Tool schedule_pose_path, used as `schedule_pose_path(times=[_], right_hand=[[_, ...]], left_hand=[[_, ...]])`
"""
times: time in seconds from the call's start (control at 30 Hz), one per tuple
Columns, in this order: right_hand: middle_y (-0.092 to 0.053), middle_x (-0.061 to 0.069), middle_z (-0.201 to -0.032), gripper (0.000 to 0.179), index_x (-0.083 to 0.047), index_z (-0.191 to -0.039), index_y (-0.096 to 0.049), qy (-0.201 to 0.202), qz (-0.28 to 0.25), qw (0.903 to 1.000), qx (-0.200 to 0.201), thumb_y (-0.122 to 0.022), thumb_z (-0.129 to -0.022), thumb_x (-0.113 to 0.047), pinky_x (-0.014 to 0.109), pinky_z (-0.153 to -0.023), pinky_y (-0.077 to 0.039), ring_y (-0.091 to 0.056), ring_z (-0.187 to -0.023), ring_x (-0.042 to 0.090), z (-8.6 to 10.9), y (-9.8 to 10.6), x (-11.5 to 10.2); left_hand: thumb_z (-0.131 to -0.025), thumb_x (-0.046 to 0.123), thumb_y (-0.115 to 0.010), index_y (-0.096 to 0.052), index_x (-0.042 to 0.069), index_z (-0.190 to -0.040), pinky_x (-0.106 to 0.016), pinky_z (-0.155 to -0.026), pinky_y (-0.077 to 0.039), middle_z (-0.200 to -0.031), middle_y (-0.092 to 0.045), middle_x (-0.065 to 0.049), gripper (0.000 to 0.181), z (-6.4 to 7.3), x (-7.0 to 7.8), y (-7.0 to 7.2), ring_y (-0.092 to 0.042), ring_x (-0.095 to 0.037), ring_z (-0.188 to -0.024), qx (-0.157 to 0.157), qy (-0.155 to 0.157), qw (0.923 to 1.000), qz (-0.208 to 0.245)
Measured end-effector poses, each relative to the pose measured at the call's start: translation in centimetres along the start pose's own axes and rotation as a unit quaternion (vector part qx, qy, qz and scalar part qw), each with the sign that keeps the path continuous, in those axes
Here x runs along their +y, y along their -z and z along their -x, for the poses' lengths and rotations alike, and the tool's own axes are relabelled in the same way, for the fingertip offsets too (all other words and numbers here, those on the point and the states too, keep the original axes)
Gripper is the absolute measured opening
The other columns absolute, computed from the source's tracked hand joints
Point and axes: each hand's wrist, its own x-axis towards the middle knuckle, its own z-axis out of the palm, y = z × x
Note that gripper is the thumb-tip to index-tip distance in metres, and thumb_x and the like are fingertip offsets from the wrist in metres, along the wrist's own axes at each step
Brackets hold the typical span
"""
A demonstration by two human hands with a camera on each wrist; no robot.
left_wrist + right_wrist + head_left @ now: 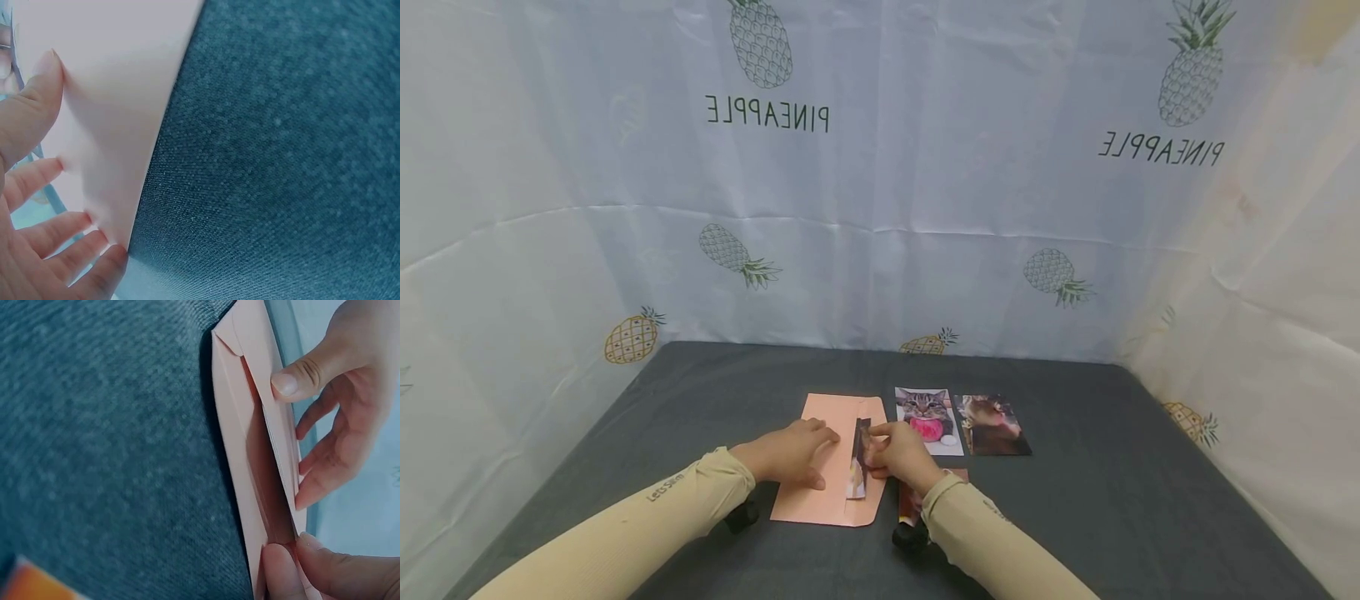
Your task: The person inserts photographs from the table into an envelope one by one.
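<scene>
A peach-coloured paper envelope point(808, 500) lies on the dark cloth, its flap side to the right. My left hand point(793, 450) rests on its left part with fingers spread; the left wrist view shows the fingertips point(47, 240) touching the paper. A narrow strip of a photo point(857, 479) shows along the envelope's mouth, the rest apparently tucked inside. My right hand point(904, 454) pinches the photo at its right edge. In the right wrist view the envelope's mouth point(265, 469) gapes, with the right thumb point(331, 565) and finger at its near end.
A cat photo point(917, 406) and a brownish photo point(996, 429) lie side by side, right of the envelope. Another photo point(910, 504) is partly hidden beneath my right wrist. Dark cloth point(1075, 500) covers the table, and a white pineapple-print curtain point(887, 167) hangs around it.
</scene>
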Motion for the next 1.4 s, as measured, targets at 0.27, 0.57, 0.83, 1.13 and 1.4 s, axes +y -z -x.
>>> schedule_pose_path(times=[0.27, 0.57, 0.83, 1.13, 1.4], right_hand=[[-0.059, 0.008, -0.069, 0.051, 0.009, -0.128, -0.055, 0.013, 0.005, 0.9999, 0.001, -0.067, -0.079, 0.015, 0.031, -0.057, -0.058, -0.064, -0.058, 0.012, -0.37, -0.39, 0.32], [-0.062, 0.01, -0.068, 0.053, 0.008, -0.128, -0.056, 0.009, 0.011, 0.9999, 0.005, -0.071, -0.077, 0.012, 0.03, -0.056, -0.057, -0.066, -0.058, 0.013, -0.23, -0.51, 0.24], [-0.062, 0.009, -0.068, 0.053, 0.008, -0.126, -0.056, 0.012, 0.015, 0.9998, 0.008, -0.073, -0.076, 0.012, 0.029, -0.054, -0.057, -0.063, -0.054, 0.011, -0.38, -0.62, 0.31], [-0.062, 0.008, -0.069, 0.053, 0.005, -0.125, -0.058, -0.003, 0.022, 0.9996, 0.014, -0.075, -0.075, 0.011, 0.027, -0.053, -0.056, -0.063, -0.053, 0.011, -0.7, -0.76, 0.2], [-0.062, 0.008, -0.067, 0.052, 0.003, -0.124, -0.06, -0.012, 0.043, 0.9988, 0.017, -0.076, -0.075, 0.008, 0.025, -0.052, -0.055, -0.063, -0.051, 0.011, -0.86, -0.85, 0.02]], left_hand=[[-0.076, 0.032, -0.082, -0.056, 0.012, -0.129, -0.05, -0.104, -0.042, -0.141, -0.047, -0.019, 0.063, -0.06, -0.08, -0.13, -0.044, -0.038, -0.132, 0.004, 0.005, 1.0, 0.006], [-0.077, 0.032, -0.082, -0.056, 0.012, -0.129, -0.051, -0.105, -0.04, -0.141, -0.048, -0.018, 0.062, -0.11, 0.06, -0.12, -0.043, -0.038, -0.133, 0.002, 0.003, 1.0, 0.0], [-0.077, 0.031, -0.081, -0.056, 0.011, -0.129, -0.05, -0.105, -0.04, -0.141, -0.048, -0.019, 0.061, -0.03, 0.06, -0.19, -0.044, -0.038, -0.133, 0.002, -0.003, 1.0, -0.001], [-0.077, 0.032, -0.082, -0.056, 0.011, -0.129, -0.05, -0.105, -0.041, -0.141, -0.048, -0.018, 0.062, -0.13, -0.01, -0.2, -0.044, -0.037, -0.133, 0.002, -0.002, 1.0, -0.002], [-0.076, 0.032, -0.082, -0.057, 0.011, -0.129, -0.05, -0.104, -0.042, -0.141, -0.049, -0.018, 0.062, -0.14, -0.05, -0.18, -0.044, -0.037, -0.132, 0.001, 0.005, 1.0, -0.006]])
